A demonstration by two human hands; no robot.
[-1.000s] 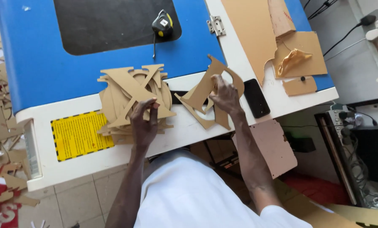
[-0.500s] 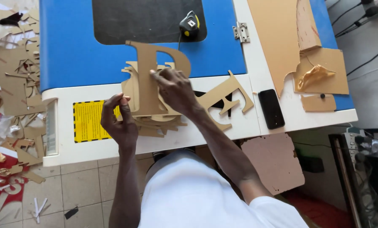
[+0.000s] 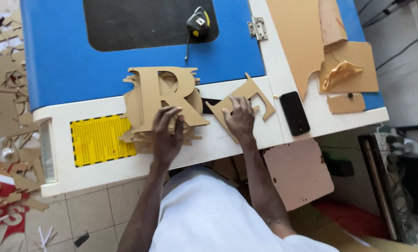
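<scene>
A stack of tan cut-out board letters [image 3: 164,100] lies on the white front edge of a blue and white machine [image 3: 69,70]. The top letter is a large serif shape lying flat. My left hand [image 3: 167,135] rests palm down on the lower part of that stack, fingers spread. To the right, another tan letter [image 3: 248,100] lies tilted on the white edge, and my right hand [image 3: 239,119] presses down on it with fingers apart. Neither hand lifts anything.
A black phone [image 3: 294,113] lies right of the tilted letter. A black and yellow tape measure [image 3: 198,22] sits on the dark lid window. Tan board offcuts [image 3: 311,42] cover the machine's right side; scraps [image 3: 6,93] litter the floor at left. A yellow label [image 3: 101,139] marks the front.
My right hand laid the large letter flat on the stack, then moved right onto the tilted letter. My left hand came down onto the stack. The view shifted slightly.
</scene>
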